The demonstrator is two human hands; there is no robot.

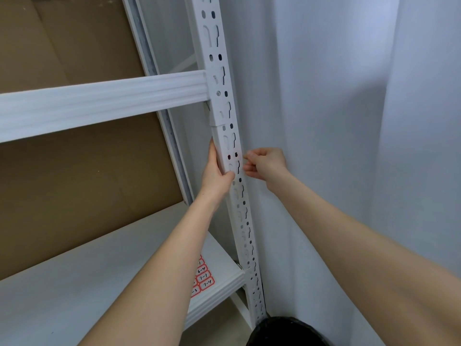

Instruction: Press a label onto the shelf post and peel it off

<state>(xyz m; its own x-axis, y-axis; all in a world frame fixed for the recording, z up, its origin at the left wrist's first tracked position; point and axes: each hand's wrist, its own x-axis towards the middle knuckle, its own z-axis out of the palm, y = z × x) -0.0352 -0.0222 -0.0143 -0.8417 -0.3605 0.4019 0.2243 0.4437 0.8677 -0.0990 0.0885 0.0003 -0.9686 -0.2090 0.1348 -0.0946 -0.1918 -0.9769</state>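
Observation:
A white slotted metal upright (225,113) of a shelving rack runs from top to bottom through the middle of the view. My left hand (215,171) grips the upright from its left side, thumb across the front just below a joint in the post. My right hand (265,166) is at the upright's right edge with fingers curled, fingertips touching the post near a slot. Whether the fingers pinch something small I cannot tell. A white crossbeam (99,106) joins the upright above my hands.
A white shelf board (74,283) lies below, with a sheet of red-bordered numbered stickers (202,278) near its right end. Brown cardboard (74,183) backs the rack. A white curtain (349,121) hangs to the right. A dark object (287,332) sits at the bottom edge.

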